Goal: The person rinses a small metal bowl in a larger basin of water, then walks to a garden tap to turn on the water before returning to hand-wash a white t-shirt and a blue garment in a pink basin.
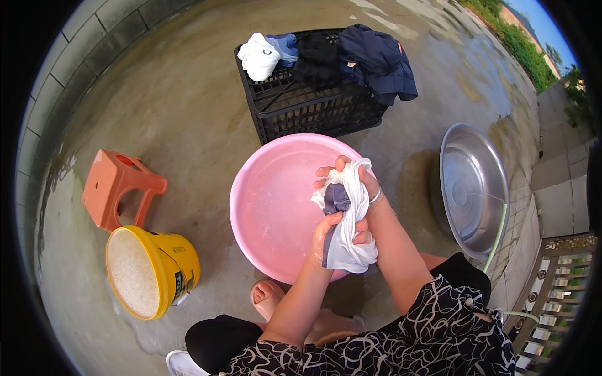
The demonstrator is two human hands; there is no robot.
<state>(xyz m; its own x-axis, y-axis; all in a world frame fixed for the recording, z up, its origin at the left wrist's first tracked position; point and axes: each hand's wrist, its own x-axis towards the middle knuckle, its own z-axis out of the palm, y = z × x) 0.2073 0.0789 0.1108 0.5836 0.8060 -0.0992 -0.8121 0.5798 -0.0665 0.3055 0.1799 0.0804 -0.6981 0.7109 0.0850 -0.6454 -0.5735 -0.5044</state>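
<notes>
A bunched wet white garment with grey parts (pixel 357 202) is gripped between my two hands, over the right side of a pink plastic basin (pixel 237 207). My left hand (pixel 329 235) has its fingers wrapped round the garment's lower part. Higher up, my right hand (pixel 369 181), with a bracelet at the wrist, clasps the top of the bundle. Water lies in the basin. Beyond it stands a black plastic crate (pixel 320 113) bearing a rolled white garment (pixel 258 56), a blue denim piece (pixel 283 47), a black garment (pixel 316 61) and dark navy clothing (pixel 376 61).
At the left are an orange plastic stool (pixel 106 188) and a yellow bucket (pixel 181 263) full of foamy water. A metal basin (pixel 498 188) stands at the right with a pale green hose (pixel 497 235) over its rim. A slatted bench (pixel 555 291) is at the lower right.
</notes>
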